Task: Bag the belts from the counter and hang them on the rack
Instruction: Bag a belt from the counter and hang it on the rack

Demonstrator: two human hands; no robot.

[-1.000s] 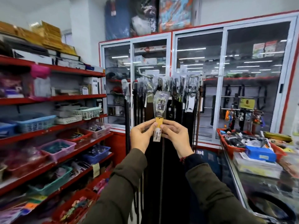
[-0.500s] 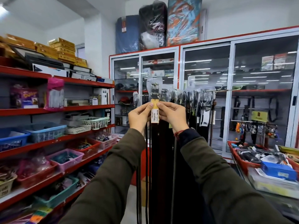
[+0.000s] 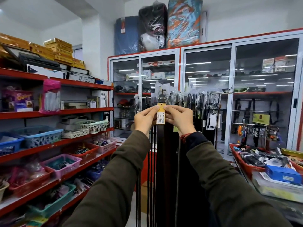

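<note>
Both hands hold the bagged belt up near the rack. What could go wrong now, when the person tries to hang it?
The rack is already crowded with bagged belts, so the new belt may knock or tangle with its neighbours. The left hand and right hand pinch it only at the tag, so the thin plastic bag could slip or tear.

we hold a dark belt [image 3: 161, 145] up before the rack [image 3: 219, 92], our left hand [image 3: 145, 119] and right hand [image 3: 178, 117] pinching it from either side at its yellow price tag [image 3: 160, 115]. the buckle [image 3: 162, 97], in a clear bag [image 3: 159, 89], rises above our fingers [image 3: 154, 109]. other bagged belts [image 3: 201, 102] hang along the rack. red shelves [image 3: 65, 141] with baskets stand to the left; a red tray [image 3: 242, 159] sits on the tabletop [image 3: 278, 203] at right.
</note>
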